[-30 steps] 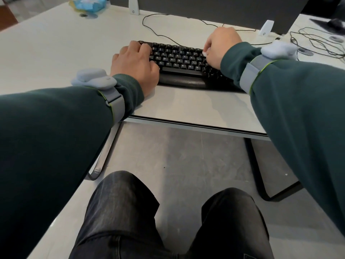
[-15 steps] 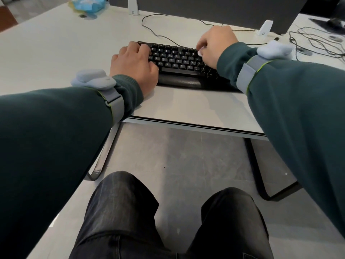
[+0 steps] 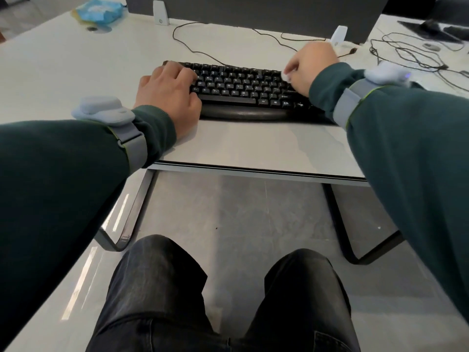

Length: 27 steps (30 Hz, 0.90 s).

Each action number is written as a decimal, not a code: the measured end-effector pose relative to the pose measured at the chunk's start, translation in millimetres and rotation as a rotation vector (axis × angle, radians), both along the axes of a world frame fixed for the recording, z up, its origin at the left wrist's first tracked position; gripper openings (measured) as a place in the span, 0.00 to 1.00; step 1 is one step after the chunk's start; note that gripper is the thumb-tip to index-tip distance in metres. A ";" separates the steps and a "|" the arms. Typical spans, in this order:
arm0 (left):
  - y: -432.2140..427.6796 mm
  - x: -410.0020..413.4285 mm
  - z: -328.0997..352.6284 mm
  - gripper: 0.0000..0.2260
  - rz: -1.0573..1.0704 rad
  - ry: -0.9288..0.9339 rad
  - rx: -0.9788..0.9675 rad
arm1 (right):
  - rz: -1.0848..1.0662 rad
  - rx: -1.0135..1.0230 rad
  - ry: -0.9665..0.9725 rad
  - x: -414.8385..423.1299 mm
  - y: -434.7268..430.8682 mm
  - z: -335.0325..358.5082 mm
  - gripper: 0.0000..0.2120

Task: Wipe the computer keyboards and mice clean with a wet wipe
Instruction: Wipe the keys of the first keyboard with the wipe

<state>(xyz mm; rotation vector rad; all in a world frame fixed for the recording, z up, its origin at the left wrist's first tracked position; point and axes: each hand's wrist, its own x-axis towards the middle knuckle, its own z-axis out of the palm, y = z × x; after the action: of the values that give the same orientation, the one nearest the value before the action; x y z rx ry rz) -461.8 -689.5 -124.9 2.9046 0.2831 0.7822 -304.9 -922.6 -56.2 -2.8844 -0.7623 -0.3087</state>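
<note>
While on the keyboard, wipe tight inside right grip; left grip slack.

Both forearms stretch forward and slightly inward, well apart. The left hand lies palm-down, its fingers loosely bent. The right hand is curled with knuckles up, its fingertips pinching a small white wipe. Both knees show below.
</note>
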 end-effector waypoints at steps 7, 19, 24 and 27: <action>-2.8 -2.0 -1.3 0.19 0.095 -0.025 -0.055 | 0.099 -0.131 -0.046 2.2 -10.8 -10.4 0.14; -7.7 -1.2 -4.6 0.20 -0.026 -0.013 0.026 | 0.148 -0.003 0.020 -2.2 -1.7 -24.8 0.16; -6.8 0.6 -5.8 0.20 -0.016 -0.009 0.032 | -0.174 -0.171 -0.006 13.6 -44.7 -26.2 0.29; -6.5 1.8 -6.2 0.19 -0.002 -0.016 0.034 | -0.254 -0.179 0.108 15.4 -55.8 -27.4 0.31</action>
<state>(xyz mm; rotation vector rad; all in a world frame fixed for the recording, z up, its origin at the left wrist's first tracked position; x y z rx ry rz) -460.0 -696.0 -131.0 2.9278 0.2672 0.8177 -289.5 -978.4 -83.7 -3.1401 -0.4246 -0.1153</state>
